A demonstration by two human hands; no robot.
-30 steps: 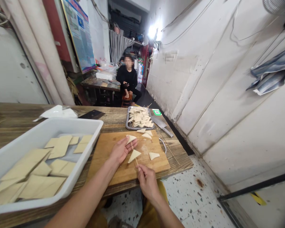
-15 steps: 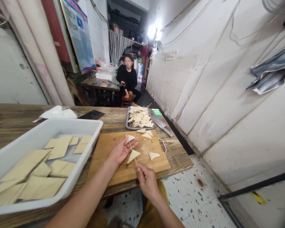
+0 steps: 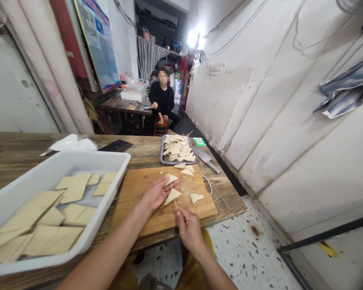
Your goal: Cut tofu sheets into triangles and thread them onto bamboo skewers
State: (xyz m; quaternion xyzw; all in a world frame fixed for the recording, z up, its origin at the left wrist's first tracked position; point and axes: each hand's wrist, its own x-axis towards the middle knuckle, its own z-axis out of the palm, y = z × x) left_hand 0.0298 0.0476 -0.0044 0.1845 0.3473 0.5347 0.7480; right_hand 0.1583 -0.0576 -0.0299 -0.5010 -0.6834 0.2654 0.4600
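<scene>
Over the wooden cutting board [image 3: 133,201], my left hand [image 3: 157,194] holds a pale folded triangle [image 3: 171,179] between thumb and fingers, with a thin stick running to it. Lower on the same stick sits a second triangle [image 3: 172,196]. My right hand [image 3: 188,225] pinches the stick's lower end near the board's front edge. One loose triangle [image 3: 196,197] lies on the board to the right, and a few more [image 3: 186,172] lie by its back edge. Behind them, a metal tray [image 3: 162,158] bears a heap of skewered triangles [image 3: 178,148].
A white bin [image 3: 93,237] with flat pale sheets [image 3: 53,237] fills the left. A cleaver [image 3: 206,158] and loose sticks [image 3: 219,193] lie right of the board. White plastic [image 3: 71,143] and a dark flat object [image 3: 116,146] lie behind the bin. A seated person [image 3: 163,96] is beyond the table.
Both hands have shifted slightly right with the stick and its triangles. More of the upper triangle sticks out past my left fingers. The seated person's hand and the object in it have moved left.
</scene>
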